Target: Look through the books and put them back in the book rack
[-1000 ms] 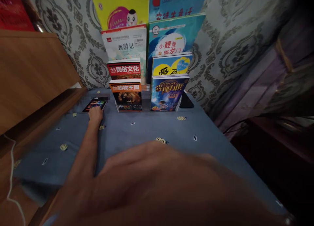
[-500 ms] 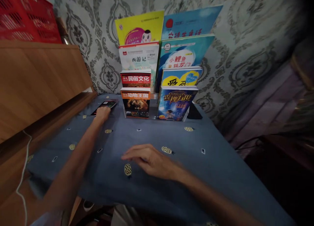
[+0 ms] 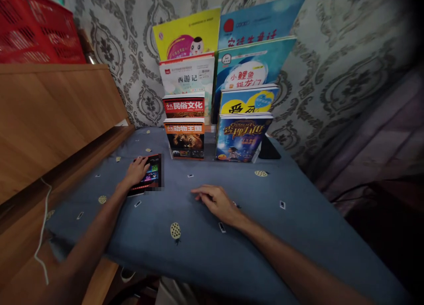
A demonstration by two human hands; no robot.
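Left hand (image 3: 136,171) is down on a phone (image 3: 151,174), fingers loosely curved over its left side, palm low on the cloth. Can't tell if they hook the edge or just lie on top. Phone lies flat, screen up and lit w/ bright colours, long side running away from the person, left of ctr on the table. Its right edge is blurred out.

Right hand (image 3: 217,201) sits palm-down on the blue tablecloth (image 3: 298,234), fingers out and slightly spread, tips aimed left toward the phone, nothing in it. The two hands are near each other but apart, bare cloth between. The cloth has small pineapple prints, one (image 3: 175,230) just in front of the right forearm.

Beyond both hands, at the back of the table, there's a tiered book display, two columns. Left col., front to back: lion-cover book (image 3: 185,141), red-title book (image 3: 184,106), white book (image 3: 187,77), yellow book (image 3: 187,33). Right col.: dark-blue fantasy book (image 3: 241,138), yellow-and-blue book (image 3: 249,100), teal book (image 3: 253,62), light-blue book (image 3: 263,20) on top. All lean back, covers facing the camera. The phone is well in front of the lion-cover book and off to its left.

Far left: wooden cabinet (image 3: 53,115) w/ a red basket (image 3: 36,35) on top and a white cable (image 3: 43,234) hanging down its front. Patterned grey wallpaper (image 3: 331,53) behind.
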